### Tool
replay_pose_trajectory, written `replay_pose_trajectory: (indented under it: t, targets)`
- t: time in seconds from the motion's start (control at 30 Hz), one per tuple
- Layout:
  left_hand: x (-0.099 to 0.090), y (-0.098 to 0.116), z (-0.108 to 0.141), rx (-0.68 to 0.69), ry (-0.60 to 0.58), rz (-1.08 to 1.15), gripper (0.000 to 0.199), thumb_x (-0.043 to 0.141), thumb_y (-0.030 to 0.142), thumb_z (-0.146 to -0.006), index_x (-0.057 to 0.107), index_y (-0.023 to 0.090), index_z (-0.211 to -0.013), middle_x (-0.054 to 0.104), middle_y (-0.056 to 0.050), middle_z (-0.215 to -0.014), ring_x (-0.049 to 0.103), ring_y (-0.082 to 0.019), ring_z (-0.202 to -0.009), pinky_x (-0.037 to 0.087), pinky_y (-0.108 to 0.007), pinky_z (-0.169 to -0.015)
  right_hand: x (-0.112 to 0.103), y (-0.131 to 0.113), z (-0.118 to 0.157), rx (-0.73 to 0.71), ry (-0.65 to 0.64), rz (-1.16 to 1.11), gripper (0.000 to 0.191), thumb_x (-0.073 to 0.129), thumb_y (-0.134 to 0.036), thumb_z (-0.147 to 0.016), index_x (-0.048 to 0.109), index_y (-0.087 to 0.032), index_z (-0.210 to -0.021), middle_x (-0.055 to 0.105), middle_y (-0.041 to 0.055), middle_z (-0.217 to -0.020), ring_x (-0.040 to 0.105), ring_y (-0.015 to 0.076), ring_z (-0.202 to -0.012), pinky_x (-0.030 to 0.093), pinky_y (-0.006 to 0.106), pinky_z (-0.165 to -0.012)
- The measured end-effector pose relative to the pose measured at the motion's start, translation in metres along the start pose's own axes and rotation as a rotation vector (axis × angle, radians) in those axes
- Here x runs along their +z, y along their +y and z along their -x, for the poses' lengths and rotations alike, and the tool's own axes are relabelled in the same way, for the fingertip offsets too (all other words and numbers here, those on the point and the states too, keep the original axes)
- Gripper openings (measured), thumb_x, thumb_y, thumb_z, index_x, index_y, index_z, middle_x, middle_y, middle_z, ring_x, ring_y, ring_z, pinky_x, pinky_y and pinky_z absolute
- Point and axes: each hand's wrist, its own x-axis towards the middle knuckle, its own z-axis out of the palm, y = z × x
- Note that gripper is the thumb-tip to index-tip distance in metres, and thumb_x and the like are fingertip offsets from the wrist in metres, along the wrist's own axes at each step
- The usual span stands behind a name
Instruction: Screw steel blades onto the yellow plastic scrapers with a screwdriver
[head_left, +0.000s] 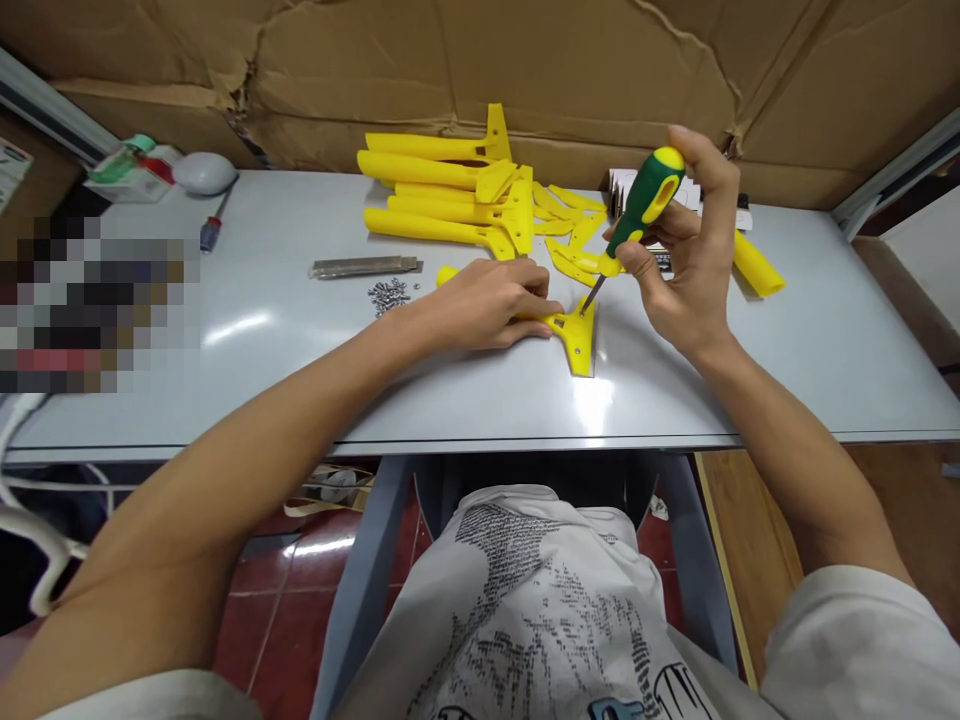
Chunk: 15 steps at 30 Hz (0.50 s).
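My left hand is closed around the handle of a yellow scraper, which lies flat on the table with its wide head to the right. A thin blade edge shows along that head. In my right hand is a green and yellow screwdriver, held tilted between thumb and fingers. Its tip meets a screw in the upper part of the scraper head. A second screw shows lower on the head. Most of the scraper's handle is hidden under my left hand.
Several yellow scraper handles and small yellow pieces lie behind my hands. A pile of screws and a utility knife are left. Another screwdriver lies farther left. A yellow handle rests at right; cardboard backs the table.
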Motion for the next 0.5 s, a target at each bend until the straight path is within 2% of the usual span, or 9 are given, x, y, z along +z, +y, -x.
replay_pose_trajectory:
  t: [0.17, 0.33, 0.5]
  targets:
    - [-0.0019, 0.0010, -0.0002, 0.002, -0.015, -0.012, 0.031, 0.069, 0.046, -0.115, 0.087, 0.029, -0.134, 0.077, -0.011, -0.115, 0.071, -0.025, -0.102, 0.041, -0.034, -0.074, 0.0004, -0.0021, -0.0003, -0.008, -0.007, -0.005, 0.087, 0.073, -0.087, -0.094, 0.037, -0.062, -0.169, 0.055, -0.0008, -0.171, 0.082, 0.0357, -0.118, 0.073, 0.055, -0.088]
    - [-0.0019, 0.0008, 0.0001, 0.003, -0.007, 0.004, 0.034, 0.065, 0.048, -0.117, 0.087, 0.030, -0.135, 0.077, -0.012, -0.116, 0.071, -0.026, -0.103, 0.043, -0.034, -0.076, 0.0000, -0.0032, -0.0001, 0.000, -0.001, 0.076, 0.084, 0.067, -0.088, -0.097, 0.036, -0.062, -0.170, 0.054, -0.0011, -0.176, 0.083, 0.0327, -0.110, 0.074, 0.053, -0.084]
    - [-0.0005, 0.0001, 0.0003, -0.001, 0.010, 0.025, 0.033, 0.066, 0.048, -0.116, 0.088, 0.030, -0.133, 0.077, -0.011, -0.114, 0.071, -0.026, -0.101, 0.043, -0.034, -0.075, 0.0014, -0.0092, 0.0005, -0.032, 0.006, -0.007, 0.076, 0.067, -0.084, -0.100, 0.040, -0.061, -0.168, 0.054, -0.0013, -0.175, 0.085, 0.0345, -0.113, 0.074, 0.058, -0.092]
